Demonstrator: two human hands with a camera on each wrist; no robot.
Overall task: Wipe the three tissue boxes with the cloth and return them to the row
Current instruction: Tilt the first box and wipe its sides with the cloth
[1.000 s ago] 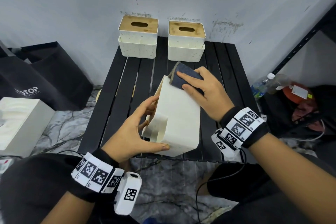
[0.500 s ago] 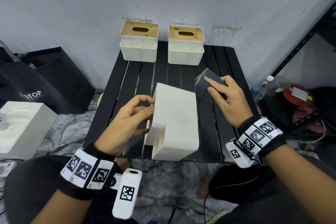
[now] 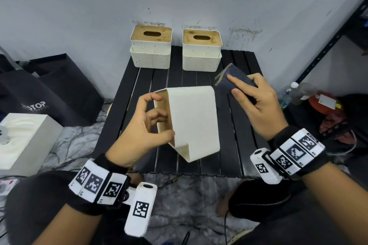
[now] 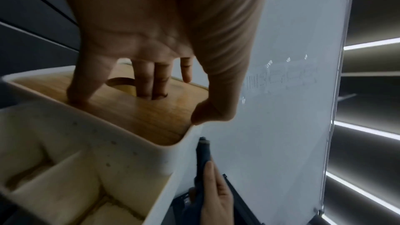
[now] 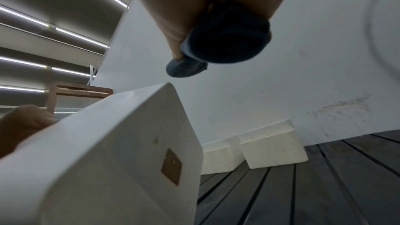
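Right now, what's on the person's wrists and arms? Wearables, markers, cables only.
Both hands are bare. The left hand and right hand each have a black wrist cuff wrapped by a white band of square black-and-white fiducial tags. A white rounded camera pod hangs under the left wrist with its own tag; a matching pod sits on the right. No sleeves below the cuffs. No cable clearly attached.
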